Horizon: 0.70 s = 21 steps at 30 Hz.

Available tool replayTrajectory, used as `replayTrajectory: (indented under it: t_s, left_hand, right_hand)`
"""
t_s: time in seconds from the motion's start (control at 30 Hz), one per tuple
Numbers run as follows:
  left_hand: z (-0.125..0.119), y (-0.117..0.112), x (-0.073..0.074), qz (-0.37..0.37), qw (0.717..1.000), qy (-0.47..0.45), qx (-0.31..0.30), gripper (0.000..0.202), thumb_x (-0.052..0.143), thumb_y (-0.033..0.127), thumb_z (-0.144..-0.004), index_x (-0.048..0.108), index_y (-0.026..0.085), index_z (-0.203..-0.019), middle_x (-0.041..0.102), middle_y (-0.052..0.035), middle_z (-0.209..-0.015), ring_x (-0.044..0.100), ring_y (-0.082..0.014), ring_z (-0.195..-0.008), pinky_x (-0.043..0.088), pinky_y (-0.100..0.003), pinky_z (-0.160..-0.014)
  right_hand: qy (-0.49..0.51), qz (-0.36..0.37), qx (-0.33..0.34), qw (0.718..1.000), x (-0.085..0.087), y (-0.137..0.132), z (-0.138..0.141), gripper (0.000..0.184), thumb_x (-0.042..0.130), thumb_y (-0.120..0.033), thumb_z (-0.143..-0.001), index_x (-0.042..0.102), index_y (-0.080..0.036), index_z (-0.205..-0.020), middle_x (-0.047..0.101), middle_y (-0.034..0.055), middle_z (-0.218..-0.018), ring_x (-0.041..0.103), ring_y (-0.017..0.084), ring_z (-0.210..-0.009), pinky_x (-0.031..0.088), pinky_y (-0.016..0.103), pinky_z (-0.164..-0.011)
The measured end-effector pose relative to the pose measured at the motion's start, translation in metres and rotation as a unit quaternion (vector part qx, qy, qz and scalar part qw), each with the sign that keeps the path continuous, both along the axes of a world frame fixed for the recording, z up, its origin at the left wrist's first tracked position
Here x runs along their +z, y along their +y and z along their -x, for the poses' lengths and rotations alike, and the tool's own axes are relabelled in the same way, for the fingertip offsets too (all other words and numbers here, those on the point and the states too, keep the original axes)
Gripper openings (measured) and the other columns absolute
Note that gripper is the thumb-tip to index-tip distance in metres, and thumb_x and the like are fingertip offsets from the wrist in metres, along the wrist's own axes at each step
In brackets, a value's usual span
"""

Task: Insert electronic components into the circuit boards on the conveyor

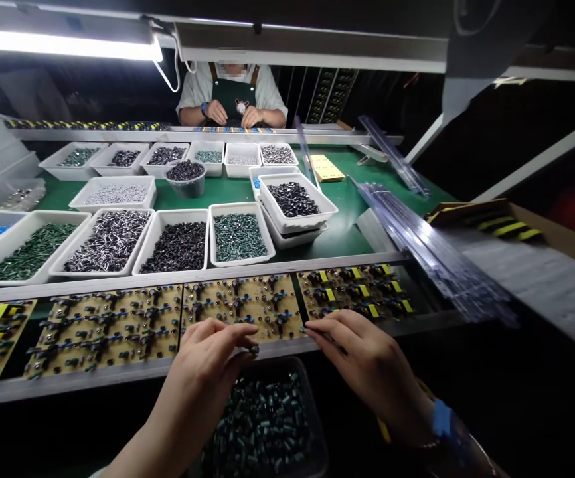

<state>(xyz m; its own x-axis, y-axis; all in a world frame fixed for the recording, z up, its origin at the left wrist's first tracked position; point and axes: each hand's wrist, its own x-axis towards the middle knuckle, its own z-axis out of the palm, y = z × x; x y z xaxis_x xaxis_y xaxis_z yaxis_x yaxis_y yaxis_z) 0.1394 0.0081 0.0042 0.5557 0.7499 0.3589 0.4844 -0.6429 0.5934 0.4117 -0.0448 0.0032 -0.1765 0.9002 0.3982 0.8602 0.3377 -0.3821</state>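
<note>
Pinching small dark cap in L hand grip; R hand grip pressed together at tan PCB.

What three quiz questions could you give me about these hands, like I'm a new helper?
1. True or false: the circuit boards lie between the hands and the white bins.
2. What is the left hand pinching?
A) a small dark capacitor
B) a pair of tweezers
C) a screwdriver
3. Fill in the blank: the wristband near the right hand is ____.

Key: 1 true; 2 A; 3 blue.
</note>
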Motion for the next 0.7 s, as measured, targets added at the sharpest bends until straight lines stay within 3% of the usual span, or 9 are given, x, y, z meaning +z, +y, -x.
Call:
replayTrajectory:
  t_s: [0.1,0.2,0.37,0.47,0.57,0.7]
  left_hand:
    - [0.0,0.003,0.0,0.009,1.0,0.021,-0.009,0.029,0.067,0.016,-0.096,0.059,0.028,-0.121,0.079,0.0029,-0.098,0.065,-0.0209,-0.092,0.039,-0.041,-0.093]
    - [0.0,0.006,0.003,-0.01,0.999,0.031,-0.019,0.012,0.067,0.022,-0.097,0.066,0.029,-0.106,0.077,0.0059,-0.088,0.064,-0.0186,-0.086,0.035,-0.04,-0.094]
    - [-0.01,0.009,0.007,-0.012,1.0,0.011,0.0,0.017,0.062,0.017,-0.099,0.072,0.031,-0.1,0.077,0.0061,-0.088,0.062,-0.0182,-0.088,0.03,-0.042,-0.097]
    - [-0.017,0.011,0.009,-0.026,0.999,0.043,-0.005,0.021,0.061,0.015,-0.099,0.074,0.032,-0.1,0.078,0.0053,-0.09,0.06,-0.0199,-0.089,0.026,-0.046,-0.101]
    - [-0.02,0.014,0.011,-0.034,0.997,0.07,-0.009,0.024,0.059,0.012,-0.098,0.073,0.031,-0.102,0.079,0.0039,-0.092,0.061,-0.0214,-0.091,0.025,-0.047,-0.102]
    - [-0.02,0.015,0.012,-0.028,0.995,0.099,-0.015,0.024,0.056,0.01,-0.099,0.071,0.028,-0.102,0.078,0.0033,-0.094,0.061,-0.023,-0.094,0.024,-0.05,-0.104]
  right_hand:
    - [0.0,0.004,0.002,1.0,-0.001,0.003,-0.001,0.013,0.058,-0.02,-0.103,0.069,-0.022,-0.108,0.071,0.0061,-0.097,0.068,0.021,-0.09,0.056,0.035,-0.082]
    - [0.01,-0.013,0.013,1.0,0.002,-0.001,0.007,0.013,0.059,-0.017,-0.102,0.069,-0.021,-0.11,0.07,0.0061,-0.096,0.067,0.02,-0.089,0.054,0.034,-0.083]
    - [-0.035,0.024,0.164,0.986,-0.002,-0.014,0.045,0.009,0.067,-0.029,-0.099,0.07,-0.021,-0.101,0.068,0.0025,-0.083,0.062,0.02,-0.074,0.046,0.033,-0.064]
    - [-0.099,0.08,0.222,0.967,-0.011,-0.015,0.069,0.024,0.077,-0.041,-0.09,0.07,-0.019,-0.097,0.069,0.0027,-0.085,0.06,0.021,-0.075,0.042,0.034,-0.06]
    - [-0.13,0.11,0.241,0.956,-0.016,-0.013,0.079,0.02,0.076,-0.036,-0.092,0.067,-0.019,-0.091,0.068,0.002,-0.087,0.057,0.02,-0.076,0.04,0.034,-0.06]
    - [-0.123,0.094,0.248,0.956,-0.02,-0.012,0.078,0.018,0.071,-0.03,-0.095,0.063,-0.019,-0.084,0.065,0.0004,-0.082,0.054,0.018,-0.073,0.037,0.034,-0.057]
